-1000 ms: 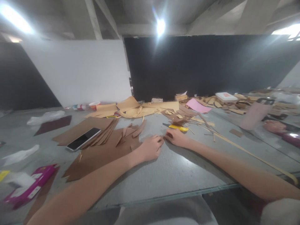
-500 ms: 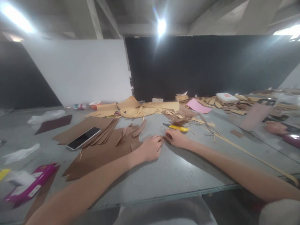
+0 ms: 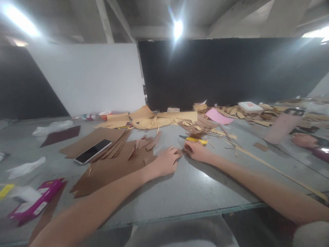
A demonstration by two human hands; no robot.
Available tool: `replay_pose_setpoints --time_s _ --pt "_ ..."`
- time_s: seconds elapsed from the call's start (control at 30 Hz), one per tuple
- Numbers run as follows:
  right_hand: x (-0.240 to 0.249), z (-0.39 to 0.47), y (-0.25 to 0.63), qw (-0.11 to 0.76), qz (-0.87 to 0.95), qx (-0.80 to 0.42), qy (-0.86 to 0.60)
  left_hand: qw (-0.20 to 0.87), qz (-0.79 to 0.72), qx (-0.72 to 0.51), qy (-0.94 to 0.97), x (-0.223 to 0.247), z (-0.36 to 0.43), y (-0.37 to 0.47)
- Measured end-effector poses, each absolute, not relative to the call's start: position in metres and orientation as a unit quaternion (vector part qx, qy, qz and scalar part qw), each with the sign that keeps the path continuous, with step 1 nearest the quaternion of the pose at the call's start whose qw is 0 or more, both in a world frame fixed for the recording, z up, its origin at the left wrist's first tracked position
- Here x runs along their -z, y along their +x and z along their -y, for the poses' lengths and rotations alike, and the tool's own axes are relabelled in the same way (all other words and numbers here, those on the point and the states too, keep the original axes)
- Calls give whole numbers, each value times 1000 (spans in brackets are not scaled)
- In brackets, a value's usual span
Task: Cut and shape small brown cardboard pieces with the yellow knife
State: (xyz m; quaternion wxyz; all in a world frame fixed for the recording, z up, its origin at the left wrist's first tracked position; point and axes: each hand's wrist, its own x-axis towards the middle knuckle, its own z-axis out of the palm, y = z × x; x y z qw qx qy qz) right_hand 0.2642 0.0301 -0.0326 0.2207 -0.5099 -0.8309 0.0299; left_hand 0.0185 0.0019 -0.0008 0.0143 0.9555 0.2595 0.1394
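My left hand [image 3: 168, 161] rests on the grey table, fingers curled and closed, beside the brown sheets [image 3: 113, 171]. Close to its fingertips, my right hand [image 3: 194, 151] is also closed in a pinch. Whatever lies between or under the fingers is too small to make out. A yellow cutter knife [image 3: 196, 140] lies just beyond my right hand. Brown offcuts [image 3: 140, 144] sit on the sheets to the left of my left hand.
A phone [image 3: 94, 151] lies on stacked brown sheets. At left is a magenta packet [image 3: 38, 202]. Scraps, a pink sheet [image 3: 219, 116] and a white box [image 3: 250, 107] line the back. A pink bottle [image 3: 282, 127] stands right, near another person's hand [image 3: 304, 140].
The view has shifted slightly. My two hands remain close together with curled fingers, and the gap between them looks slightly different.
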Motion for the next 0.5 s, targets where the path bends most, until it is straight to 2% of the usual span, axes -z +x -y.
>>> replay_pose_setpoints --time_s 0.17,0.33,0.5 --pt "26 -29 271 250 874 -36 -415 6 -251 -154 956 5 -2 17" --pt "7 -16 274 208 915 8 -345 3 -239 -166 957 5 -2 19" --pt "4 -11 274 193 916 1 -353 -7 -180 -235 955 -23 33 7"
